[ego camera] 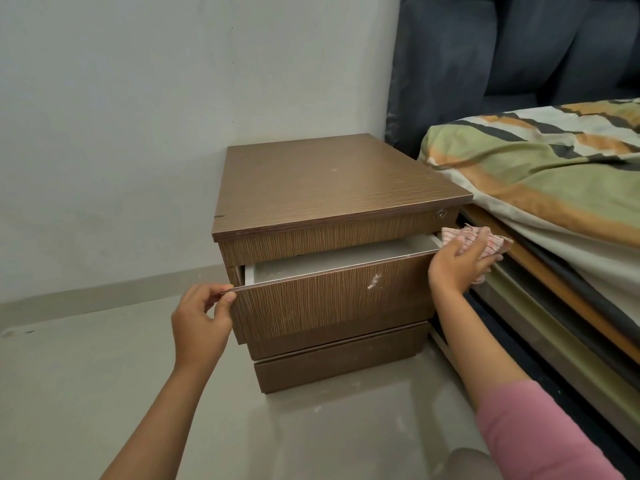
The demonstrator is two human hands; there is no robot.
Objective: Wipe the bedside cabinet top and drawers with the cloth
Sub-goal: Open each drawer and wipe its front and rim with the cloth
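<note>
Drawer (332,299) part-open toward the camera, left hand (201,323) pinching its corner, right hand (457,268) gripping cloth (474,239).

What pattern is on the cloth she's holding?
The cloth is whitish with thin red stripes, gripped in the right hand; the head view shows it.

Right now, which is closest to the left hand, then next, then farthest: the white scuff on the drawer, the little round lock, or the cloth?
From the left hand:
1. White scuff, on the open drawer's front.
2. Round lock, top drawer's right end.
3. Cloth, held by the right hand beside the bed.
</note>
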